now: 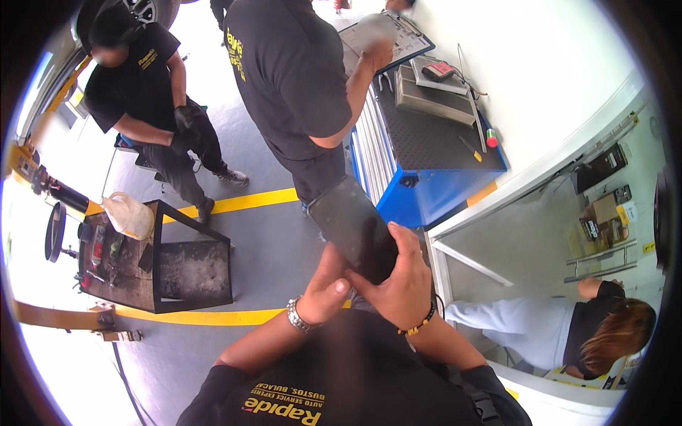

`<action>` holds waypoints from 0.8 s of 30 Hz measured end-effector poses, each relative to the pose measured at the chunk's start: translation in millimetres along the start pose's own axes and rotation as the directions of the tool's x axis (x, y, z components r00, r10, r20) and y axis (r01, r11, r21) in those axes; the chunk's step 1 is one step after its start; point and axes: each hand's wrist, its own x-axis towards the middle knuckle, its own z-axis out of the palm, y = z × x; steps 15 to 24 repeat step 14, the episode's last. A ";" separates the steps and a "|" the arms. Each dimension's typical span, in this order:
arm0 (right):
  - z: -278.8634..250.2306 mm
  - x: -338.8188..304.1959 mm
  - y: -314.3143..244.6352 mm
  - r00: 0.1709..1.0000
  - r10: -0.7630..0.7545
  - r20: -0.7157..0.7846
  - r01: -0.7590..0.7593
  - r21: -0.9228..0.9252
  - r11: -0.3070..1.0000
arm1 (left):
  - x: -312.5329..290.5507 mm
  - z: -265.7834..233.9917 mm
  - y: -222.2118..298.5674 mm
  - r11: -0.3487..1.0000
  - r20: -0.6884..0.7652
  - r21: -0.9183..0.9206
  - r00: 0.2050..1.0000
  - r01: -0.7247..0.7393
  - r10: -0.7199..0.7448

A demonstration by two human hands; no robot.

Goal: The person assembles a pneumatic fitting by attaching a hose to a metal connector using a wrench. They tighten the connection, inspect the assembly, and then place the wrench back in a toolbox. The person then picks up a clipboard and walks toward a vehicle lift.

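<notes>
A dark, flat, rectangular smartphone (354,226) is held up in front of my chest, its screen looking black. My right hand (401,284) grips its lower right edge, with a beaded bracelet on the wrist. Around the lower left of the phone closes my left hand (323,290), which wears a metal-band watch (297,316). Most of the left fingers are hidden behind the phone.
A dark cart (192,270) bearing a whitish jug (129,215) and tools stands left. Ahead right is a blue tool cabinet (426,188); beside it a person (298,78) holds a clipboard (412,42). Another gloved person (142,78) stands far left. Someone (568,326) is behind the right-hand window.
</notes>
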 end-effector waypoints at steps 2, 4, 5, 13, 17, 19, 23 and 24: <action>1.6 -9.2 -22.8 0.998 0.043 0.045 -0.044 0.014 0.999 | -19.9 8.6 8.1 0.993 -0.051 -0.116 0.999 0.011 -0.017; 2.2 -16.7 -40.5 0.993 0.063 0.101 -0.065 0.009 0.998 | -40.7 5.2 14.6 0.991 -0.049 -0.121 0.997 0.057 -0.063; 3.6 -22.3 -45.7 0.991 0.074 0.115 -0.078 0.029 0.997 | -50.0 5.3 18.5 0.983 -0.047 -0.161 0.995 0.085 -0.093; 10.3 -47.4 -66.8 0.973 0.113 0.201 -0.143 0.137 0.980 | -87.9 -4.7 30.6 0.958 0.050 -0.189 0.977 0.215 -0.210; 10.9 -48.8 -66.7 0.977 0.109 0.186 -0.136 0.138 0.981 | -88.7 -3.9 31.2 0.959 0.050 -0.187 0.977 0.211 -0.205; 10.9 -48.8 -66.7 0.977 0.109 0.186 -0.136 0.138 0.981 | -88.7 -3.9 31.2 0.959 0.050 -0.187 0.977 0.211 -0.205; 10.9 -48.8 -66.7 0.977 0.109 0.186 -0.136 0.138 0.981 | -88.7 -3.9 31.2 0.959 0.050 -0.187 0.977 0.211 -0.205; 10.9 -48.8 -66.7 0.977 0.109 0.186 -0.136 0.138 0.981 | -88.7 -3.9 31.2 0.959 0.050 -0.187 0.977 0.211 -0.205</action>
